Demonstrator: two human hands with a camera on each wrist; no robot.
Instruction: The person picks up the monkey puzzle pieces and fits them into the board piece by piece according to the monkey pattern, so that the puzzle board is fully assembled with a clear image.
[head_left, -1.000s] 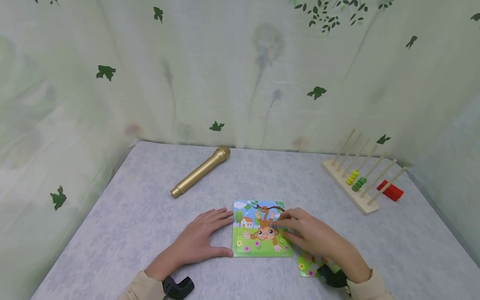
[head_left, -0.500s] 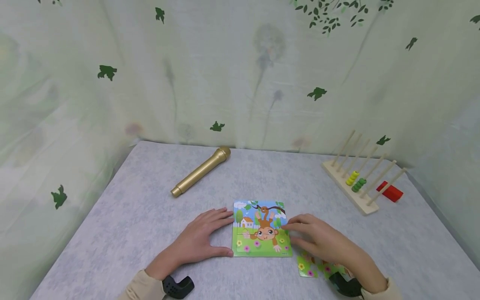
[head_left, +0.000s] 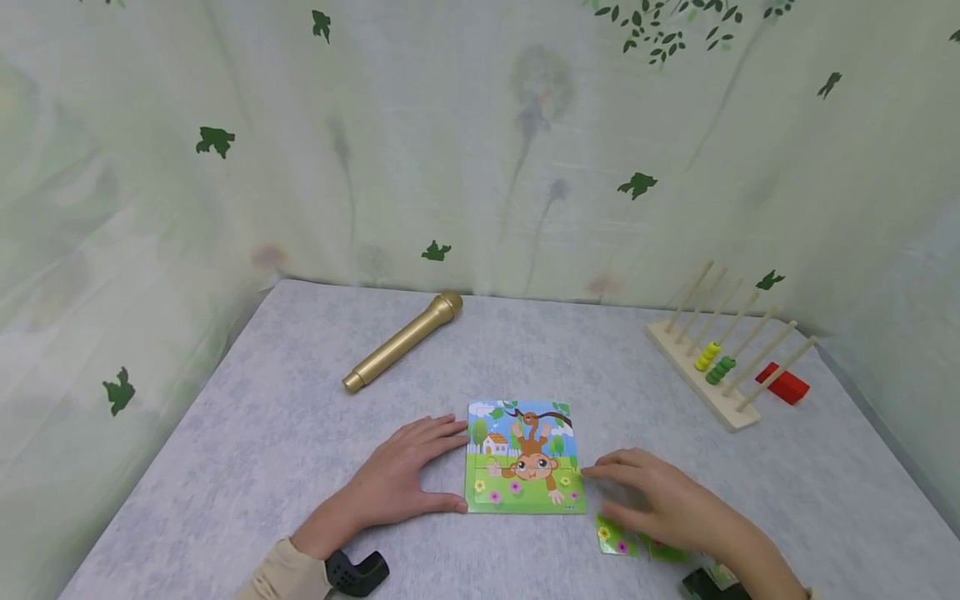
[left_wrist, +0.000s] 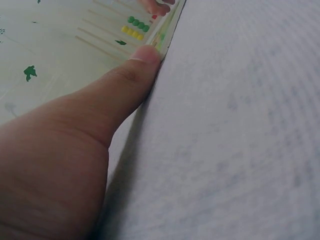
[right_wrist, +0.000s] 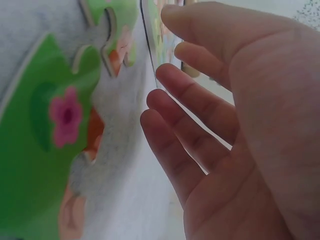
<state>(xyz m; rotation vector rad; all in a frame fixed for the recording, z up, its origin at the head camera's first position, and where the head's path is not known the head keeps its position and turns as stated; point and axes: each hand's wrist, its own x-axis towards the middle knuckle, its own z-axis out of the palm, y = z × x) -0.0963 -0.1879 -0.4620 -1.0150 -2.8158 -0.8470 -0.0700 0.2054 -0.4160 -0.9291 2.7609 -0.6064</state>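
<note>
A square monkey puzzle board [head_left: 517, 492] lies flat in the middle of the table. My left hand [head_left: 405, 475] rests along its left edge, fingers stretched out and thumb at the lower left corner. In the left wrist view that thumb [left_wrist: 125, 80] reaches the board's edge. Just right of the board, my right hand [head_left: 660, 504] hovers with loosely bent fingers and nothing between them. Loose puzzle pieces [head_left: 617, 540] lie below it, partly hidden by the hand and wrist. The right wrist view shows a green piece with a pink flower [right_wrist: 37, 145] and a smaller piece [right_wrist: 122, 25] near the palm.
Behind the board to the left lies a gold toy microphone [head_left: 401, 343]. At the back right stands a wooden peg rack [head_left: 701, 375] with yellow and green beads. A red block [head_left: 783, 383] sits beside it. A printed curtain [head_left: 480, 150] hangs behind the table [head_left: 247, 400].
My right hand has drawn back from the board's right side, moving right and toward me over the loose pieces. The left hand stays at the board's left edge.
</note>
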